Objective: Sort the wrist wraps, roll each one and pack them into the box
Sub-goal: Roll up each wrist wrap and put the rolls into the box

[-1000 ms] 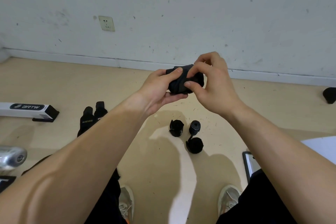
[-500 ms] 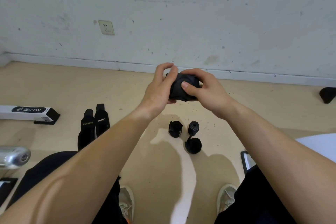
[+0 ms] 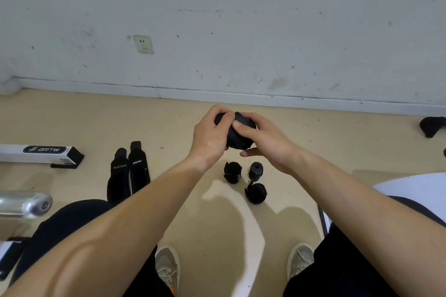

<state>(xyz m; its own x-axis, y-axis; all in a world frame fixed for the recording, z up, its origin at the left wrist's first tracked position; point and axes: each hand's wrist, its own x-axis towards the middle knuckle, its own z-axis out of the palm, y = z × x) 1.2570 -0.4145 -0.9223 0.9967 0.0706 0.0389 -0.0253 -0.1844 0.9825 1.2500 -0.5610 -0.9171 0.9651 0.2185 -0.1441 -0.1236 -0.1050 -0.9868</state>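
The black wrist wrap (image 3: 239, 136) is a tight bundle held in the air above the floor (image 3: 72, 116), caught between both hands. The left hand (image 3: 208, 137) curls over its left end, with the fingers wrapped across the top. The right hand (image 3: 264, 138) clasps the other end, thumb pressed on the upper face and fingers tucked beneath. This looks like the last turn of rolling, or the fastening of the tail; the dark fabric hides which. Just below the hands, three rolled wraps (image 3: 232, 172) sit close together on the floor, one with a loose tail reaching its neighbour. To the left, two unrolled wraps (image 3: 138, 167) lie flat side by side, touching. Farther left lies the long white box (image 3: 36, 153), well apart from the rolls. The next move probably calls for pinning the free end so the roll does not spring open, then setting it beside the finished three before reaching for a flat wrap.
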